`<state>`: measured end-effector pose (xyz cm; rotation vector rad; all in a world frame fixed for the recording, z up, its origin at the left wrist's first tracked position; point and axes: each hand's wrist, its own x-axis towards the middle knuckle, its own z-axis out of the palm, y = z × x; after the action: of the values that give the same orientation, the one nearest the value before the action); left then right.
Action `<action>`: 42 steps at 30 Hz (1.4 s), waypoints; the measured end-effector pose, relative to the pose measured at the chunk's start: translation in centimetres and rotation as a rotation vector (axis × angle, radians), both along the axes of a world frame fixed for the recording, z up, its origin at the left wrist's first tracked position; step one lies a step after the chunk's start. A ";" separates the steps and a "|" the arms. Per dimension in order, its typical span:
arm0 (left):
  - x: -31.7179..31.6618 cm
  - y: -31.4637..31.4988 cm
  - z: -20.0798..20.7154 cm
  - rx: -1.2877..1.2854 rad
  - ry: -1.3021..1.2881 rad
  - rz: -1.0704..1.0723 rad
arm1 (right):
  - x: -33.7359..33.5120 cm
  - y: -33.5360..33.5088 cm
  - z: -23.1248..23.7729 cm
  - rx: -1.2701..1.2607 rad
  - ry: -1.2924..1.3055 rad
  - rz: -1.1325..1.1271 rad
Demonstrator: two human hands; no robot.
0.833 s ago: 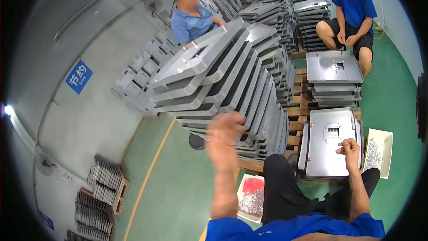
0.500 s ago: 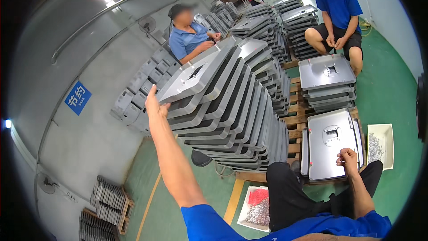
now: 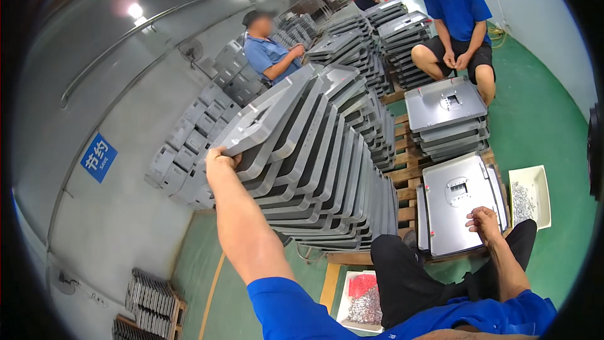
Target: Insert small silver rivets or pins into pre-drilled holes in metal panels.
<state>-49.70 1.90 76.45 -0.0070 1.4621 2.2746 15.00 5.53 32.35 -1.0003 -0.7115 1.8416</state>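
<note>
My left hand (image 3: 221,162) is stretched out to the near corner of the top grey metal tray-shaped panel (image 3: 242,135), its fingers closed over the rim. That panel lies tilted on a tall, leaning stack of similar panels (image 3: 362,186). Above a flat metal panel (image 3: 447,211) in front of me is my right hand (image 3: 484,223), fingers curled together; whatever they hold, if anything, is hidden. The flat panel has a rectangular cutout near its middle and small red pieces along its left edge.
A white bin of small metal parts (image 3: 522,198) stands at right; another bin with red and silver pieces (image 3: 363,305) is by my leg. A wooden pallet (image 3: 402,179) carries the stacks. One co-worker (image 3: 454,6) sits beyond a shorter stack (image 3: 447,113); another (image 3: 267,50) is behind the tall stack.
My left hand has gone from an upright, spread pose beside the top panel to closing over its corner. The view has shifted slightly; my right hand stays curled above the flat panel.
</note>
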 end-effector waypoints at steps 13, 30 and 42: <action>2.0 2.8 4.3 0.276 0.075 -0.211 | -0.5 0.6 -0.5 -0.085 0.078 -0.012; 17.8 3.6 8.4 0.844 0.193 -0.331 | -0.4 3.9 -0.1 -0.009 0.081 0.000; 36.8 8.0 -1.6 0.831 0.178 -0.600 | 5.1 7.9 18.2 0.521 0.556 -0.218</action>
<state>-12.90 9.93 74.88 0.7791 0.3855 2.1964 20.09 13.46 50.60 -0.1992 -0.6528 1.5211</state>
